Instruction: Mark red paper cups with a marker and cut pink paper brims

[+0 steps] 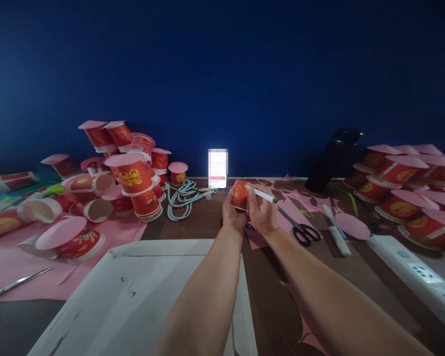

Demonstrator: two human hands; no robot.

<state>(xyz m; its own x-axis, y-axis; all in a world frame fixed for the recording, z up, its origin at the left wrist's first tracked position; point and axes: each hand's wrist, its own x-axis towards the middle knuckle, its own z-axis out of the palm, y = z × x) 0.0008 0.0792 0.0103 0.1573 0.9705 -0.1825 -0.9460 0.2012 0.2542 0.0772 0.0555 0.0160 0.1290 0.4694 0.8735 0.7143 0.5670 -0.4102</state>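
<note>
Left hand (232,215) is closed around a red cup (240,193), right hand (264,213) around a white pen (263,195); stacked cups (132,177) are already topped with pink discs (124,159); here none is seen.

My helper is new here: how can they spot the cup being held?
Before the blue wall, find the glowing phone. Slightly right and nearer is the red paper cup; unlike the stacked cups, it is held in the left hand.
</note>
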